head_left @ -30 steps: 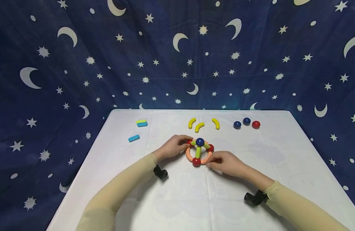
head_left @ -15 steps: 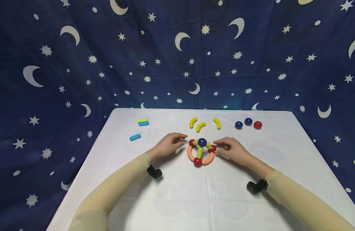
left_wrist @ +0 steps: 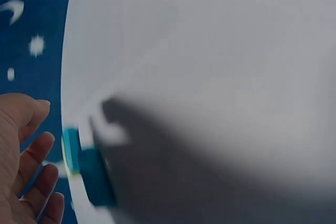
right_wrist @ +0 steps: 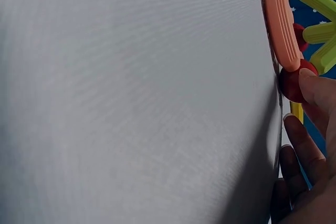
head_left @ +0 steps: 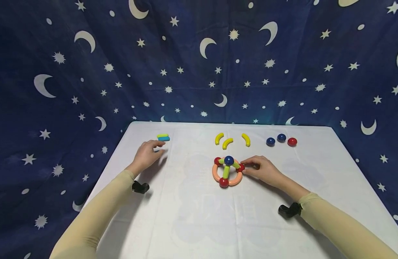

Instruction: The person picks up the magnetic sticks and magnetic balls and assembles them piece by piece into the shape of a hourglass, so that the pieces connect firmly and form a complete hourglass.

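Observation:
A magnetic ball-and-stick model stands mid-table. Its ring of curved orange pieces (head_left: 236,178) joins red balls, and light-green sticks (head_left: 226,172) rise to a blue ball (head_left: 229,160) on top. My right hand (head_left: 263,172) pinches the red ball (right_wrist: 292,85) at the model's right corner, thumb on its near side. Off to the left, my left hand (head_left: 147,155) hovers with fingers apart and holds nothing. Near its fingertips lies a blue stick (left_wrist: 96,178), mostly hidden by the hand in the head view.
Beyond the left hand, another blue stick (head_left: 164,139) lies against a yellow-green stick (head_left: 162,135). Several curved yellow pieces (head_left: 227,143) lie behind the model. At the back right are two blue balls (head_left: 270,141) and a loose red ball (head_left: 292,141). A starry cloth (head_left: 186,72) hangs behind the table.
My left hand has let go of the model and moved left to the blue stick. My right hand has shifted from the ring's front right up to the right-hand red ball.

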Tool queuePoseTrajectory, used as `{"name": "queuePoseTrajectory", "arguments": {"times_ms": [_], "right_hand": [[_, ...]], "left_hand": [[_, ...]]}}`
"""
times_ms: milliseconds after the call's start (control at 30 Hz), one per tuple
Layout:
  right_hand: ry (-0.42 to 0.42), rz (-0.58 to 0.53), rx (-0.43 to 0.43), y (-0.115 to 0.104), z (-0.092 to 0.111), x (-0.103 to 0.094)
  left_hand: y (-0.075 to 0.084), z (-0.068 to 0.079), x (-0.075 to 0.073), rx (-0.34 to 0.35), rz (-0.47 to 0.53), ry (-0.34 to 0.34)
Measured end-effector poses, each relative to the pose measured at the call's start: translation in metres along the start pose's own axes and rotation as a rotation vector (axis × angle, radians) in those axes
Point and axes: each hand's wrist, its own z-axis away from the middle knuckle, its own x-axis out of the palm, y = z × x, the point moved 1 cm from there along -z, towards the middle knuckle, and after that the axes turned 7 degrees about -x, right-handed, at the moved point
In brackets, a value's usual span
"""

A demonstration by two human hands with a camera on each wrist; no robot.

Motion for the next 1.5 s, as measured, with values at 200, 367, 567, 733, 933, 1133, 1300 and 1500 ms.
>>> {"name": "queuePoseTrajectory", "arguments": {"times_ms": [200,367,567,733,933,1133,1300,1500], "right_hand": [[-0.008,0.016,0.033,0.001,-0.001,0.002],[-0.003,0.015,0.047,0.001,0.000,0.003],[-0.007,0.011,0.045,0.000,0.000,0.004],[-0.016,0.020,0.055,0.001,-0.002,0.005],[-0.018,0.018,0.061,-0.001,-0.002,0.004],[-0.019,0.013,0.062,0.000,-0.002,0.003],[-0.028,0.001,0.059,0.000,-0.002,0.001],[-0.041,-0.010,0.060,0.000,-0.002,0.002]], "left_hand": [[-0.031,0.006,-0.014,-0.092,-0.046,-0.013],[-0.044,0.007,-0.014,-0.099,-0.103,-0.019],[-0.048,0.006,-0.012,-0.086,-0.142,-0.021],[-0.049,0.005,-0.011,-0.059,-0.160,-0.024],[-0.045,0.005,-0.007,-0.066,-0.133,-0.031],[-0.018,0.002,0.004,-0.037,0.056,-0.063],[0.018,0.002,0.016,0.020,0.212,-0.109],[0.057,0.005,0.031,0.080,0.386,-0.179]]}}
